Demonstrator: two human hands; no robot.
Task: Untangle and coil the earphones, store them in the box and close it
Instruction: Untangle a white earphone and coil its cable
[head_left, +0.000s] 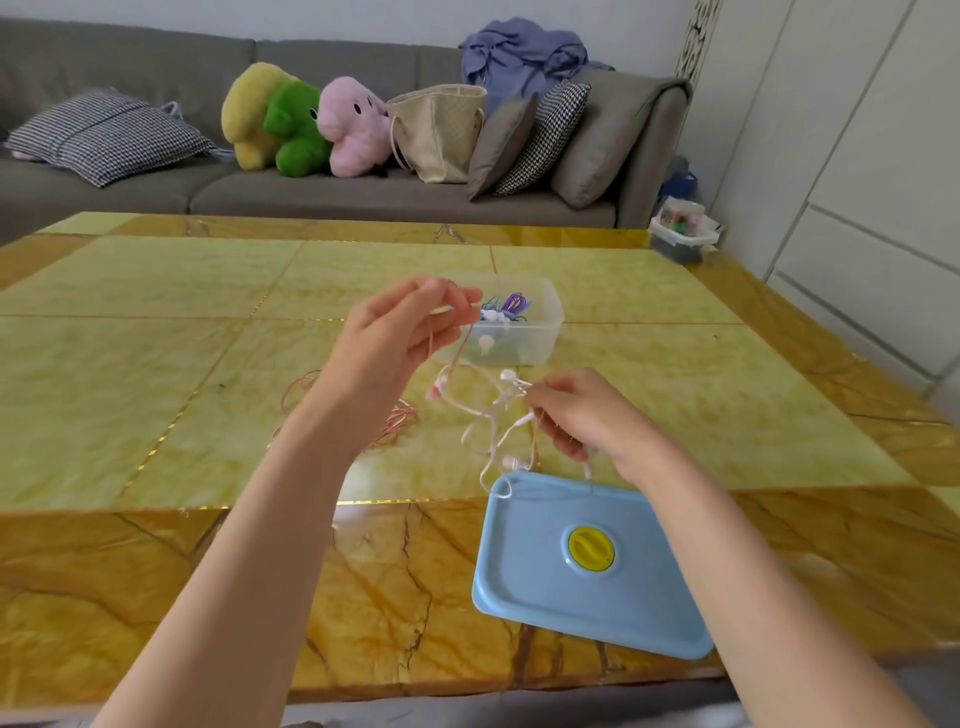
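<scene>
My left hand (400, 332) is raised over the table and pinches a thin pink earphone cord (451, 366) that hangs down from its fingertips. More pink cord lies looped on the table (395, 415) behind my left forearm. My right hand (582, 415), lower and to the right, pinches a tangled white earphone cord (493, 421) whose loops dangle between both hands. A clear plastic box (545, 332) stands just beyond the hands, with blue and purple cords inside. Its blue lid (545, 597), with a yellow knob, lies flat near the table's front edge.
The yellow marble-pattern table (156, 322) fills the view. A small plastic container (683, 234) sits at its far right corner. Behind stands a grey sofa (363, 197) with cushions, plush toys and a woven bag. White cabinets (857, 182) run along the right.
</scene>
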